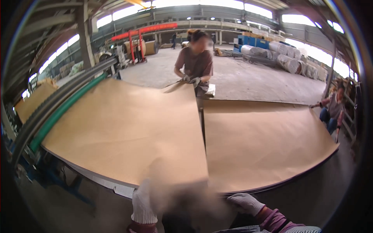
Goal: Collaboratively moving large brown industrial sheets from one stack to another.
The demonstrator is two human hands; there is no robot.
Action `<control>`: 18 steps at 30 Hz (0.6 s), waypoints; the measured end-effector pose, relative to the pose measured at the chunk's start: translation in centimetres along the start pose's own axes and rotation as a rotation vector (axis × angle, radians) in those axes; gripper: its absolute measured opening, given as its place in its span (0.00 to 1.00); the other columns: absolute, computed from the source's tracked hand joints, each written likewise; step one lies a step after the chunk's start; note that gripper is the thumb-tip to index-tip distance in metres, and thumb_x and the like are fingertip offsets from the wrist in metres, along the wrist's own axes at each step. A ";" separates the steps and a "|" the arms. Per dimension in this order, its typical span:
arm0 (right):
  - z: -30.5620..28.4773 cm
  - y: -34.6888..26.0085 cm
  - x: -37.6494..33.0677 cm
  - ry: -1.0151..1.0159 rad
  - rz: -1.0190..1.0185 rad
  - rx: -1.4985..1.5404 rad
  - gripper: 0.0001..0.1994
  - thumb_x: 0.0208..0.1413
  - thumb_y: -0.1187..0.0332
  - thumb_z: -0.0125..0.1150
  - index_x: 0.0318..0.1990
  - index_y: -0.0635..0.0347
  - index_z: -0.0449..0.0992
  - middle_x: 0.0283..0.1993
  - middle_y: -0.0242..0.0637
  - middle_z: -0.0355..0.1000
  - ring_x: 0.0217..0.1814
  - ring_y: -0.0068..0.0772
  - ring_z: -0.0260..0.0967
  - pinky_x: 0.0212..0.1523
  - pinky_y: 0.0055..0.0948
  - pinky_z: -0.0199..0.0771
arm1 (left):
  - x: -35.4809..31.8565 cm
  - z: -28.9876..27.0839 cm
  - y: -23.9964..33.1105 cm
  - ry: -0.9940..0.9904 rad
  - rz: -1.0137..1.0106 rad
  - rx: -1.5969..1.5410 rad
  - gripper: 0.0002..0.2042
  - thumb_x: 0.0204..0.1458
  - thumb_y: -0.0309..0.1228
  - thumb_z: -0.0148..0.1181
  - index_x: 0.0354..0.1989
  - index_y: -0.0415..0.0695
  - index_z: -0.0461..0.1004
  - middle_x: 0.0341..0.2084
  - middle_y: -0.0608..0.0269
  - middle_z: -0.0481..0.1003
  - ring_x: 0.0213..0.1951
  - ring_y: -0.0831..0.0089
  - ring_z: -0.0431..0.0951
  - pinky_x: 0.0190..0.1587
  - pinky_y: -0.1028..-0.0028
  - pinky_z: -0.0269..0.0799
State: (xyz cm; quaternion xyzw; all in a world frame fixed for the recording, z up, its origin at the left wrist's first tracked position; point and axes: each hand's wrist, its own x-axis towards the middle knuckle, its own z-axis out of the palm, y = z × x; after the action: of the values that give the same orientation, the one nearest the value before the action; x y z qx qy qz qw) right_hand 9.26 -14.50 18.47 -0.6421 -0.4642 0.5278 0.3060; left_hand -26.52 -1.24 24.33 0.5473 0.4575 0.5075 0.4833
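Gripping near edge of brown paper sheet, both gloves on.
L hand clamped on sheet, R hand curled at its blurred corner; co-worker's hands grip far end. Sheet lies on table's left half, second sheet flat alongside.

White wrapped rolls lay stacked far right on the floor, beside blue crates; no labels, signs or screens showed
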 end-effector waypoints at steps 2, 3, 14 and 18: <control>0.7 1.8 -1.2 -0.011 0.125 0.194 0.16 0.57 0.60 0.53 0.46 0.63 0.74 0.38 0.30 0.73 0.37 0.19 0.66 0.38 0.22 0.69 | 0.8 0.2 -2.5 -0.066 0.326 0.539 0.13 0.56 0.33 0.49 0.44 0.38 0.66 0.30 0.57 0.75 0.20 0.76 0.74 0.16 0.82 0.68; 0.8 4.1 -1.2 -0.065 -0.094 0.110 0.16 0.58 0.61 0.53 0.48 0.64 0.73 0.40 0.31 0.73 0.40 0.21 0.67 0.41 0.22 0.69 | 0.8 0.5 -5.1 -0.090 0.309 0.425 0.12 0.56 0.33 0.48 0.43 0.39 0.66 0.29 0.58 0.74 0.19 0.77 0.73 0.16 0.83 0.67; 4.7 1.0 -2.8 -0.111 -0.278 0.275 0.39 0.49 0.43 0.57 0.61 0.63 0.59 0.45 0.52 0.71 0.43 0.43 0.71 0.45 0.32 0.70 | -3.6 10.8 -6.1 -0.245 -0.704 -0.668 0.15 0.57 0.42 0.47 0.40 0.42 0.69 0.24 0.60 0.73 0.21 0.70 0.71 0.23 0.74 0.69; 7.6 -0.5 1.5 -0.026 -0.312 0.194 0.43 0.47 0.34 0.50 0.61 0.62 0.59 0.46 0.50 0.72 0.49 0.44 0.69 0.50 0.33 0.66 | -7.0 15.2 -3.2 -0.237 -0.475 -0.173 0.16 0.60 0.42 0.42 0.34 0.44 0.71 0.23 0.67 0.71 0.22 0.79 0.69 0.23 0.80 0.66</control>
State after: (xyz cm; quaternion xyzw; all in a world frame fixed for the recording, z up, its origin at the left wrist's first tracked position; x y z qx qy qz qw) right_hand 1.86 -13.71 16.36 -0.5229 -0.5090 0.5245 0.4385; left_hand -11.86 -8.74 20.09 0.4368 0.4684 0.3497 0.6837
